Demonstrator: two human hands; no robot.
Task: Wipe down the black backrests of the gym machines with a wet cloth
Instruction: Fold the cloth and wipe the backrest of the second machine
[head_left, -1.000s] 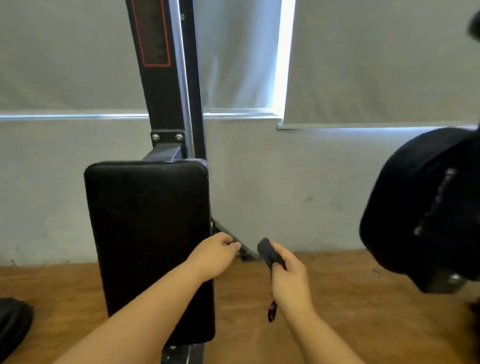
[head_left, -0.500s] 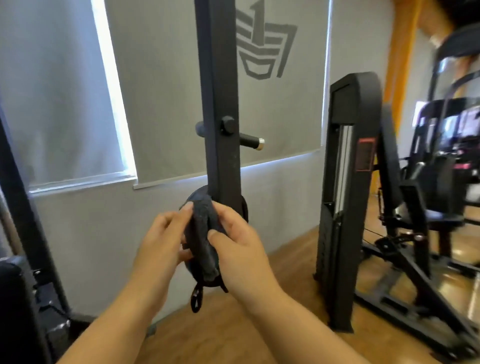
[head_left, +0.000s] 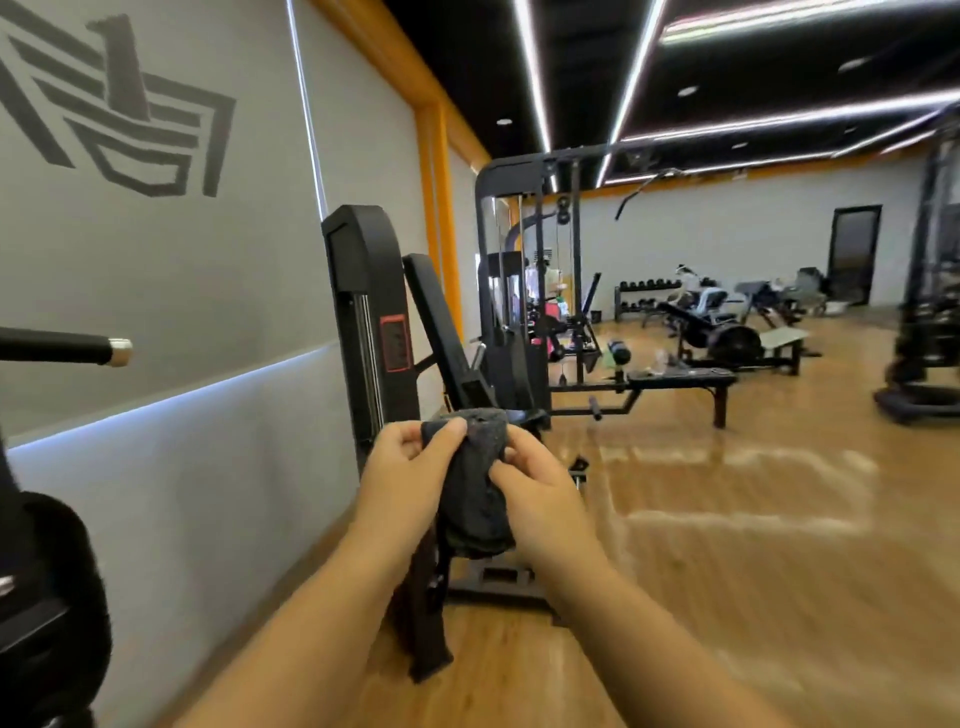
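The gym floor stretched away to the right, machines lining the left wall. The nearest machine stood just beyond the hands, its slanted black backrest not yet touched by the cloth, so wiping there looked still to come. Near centre, the left hand and right hand both pinched the bunched dark cloth between them.
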